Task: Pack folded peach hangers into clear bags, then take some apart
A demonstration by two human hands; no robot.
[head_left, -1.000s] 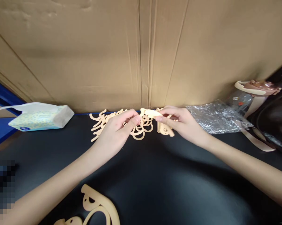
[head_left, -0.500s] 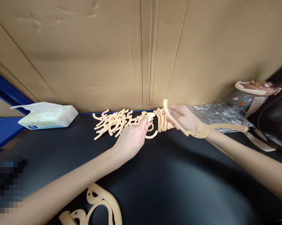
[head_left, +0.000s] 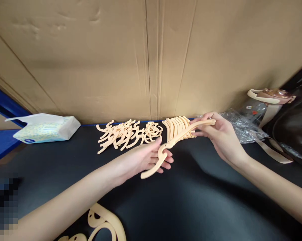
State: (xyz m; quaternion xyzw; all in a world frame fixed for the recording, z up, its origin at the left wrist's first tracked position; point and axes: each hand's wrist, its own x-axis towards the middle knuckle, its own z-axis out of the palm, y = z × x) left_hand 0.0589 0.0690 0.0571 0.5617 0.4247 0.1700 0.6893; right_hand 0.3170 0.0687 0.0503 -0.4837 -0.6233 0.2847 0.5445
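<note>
A cream plastic hanger piece [head_left: 186, 131] slants between my hands, made of a long curved arm joined to a shorter curved part. My right hand [head_left: 217, 134] pinches the upper right end of the long arm. Beneath the joint and shorter part is my left hand [head_left: 153, 155], its fingers spread and touching or very near the piece. Behind it, a row of similar curved pieces [head_left: 176, 125] stands lined up. Left of that row lie a small heap of hooked pieces [head_left: 152, 130] and a looser pile of curved arms [head_left: 119, 134].
A tissue pack [head_left: 46, 128] sits at the back left. Clear plastic wrap [head_left: 241, 127] and a bottle with a pinkish lid [head_left: 278, 95] are at the right. Larger cream pieces [head_left: 110, 217] lie at the near edge. Cardboard [head_left: 90, 67] rises behind the black table [head_left: 191, 201].
The hanger piece has swung round to the left and now spans both hands. My left hand has come off the hooked pieces and opened; my right hand has turned.
</note>
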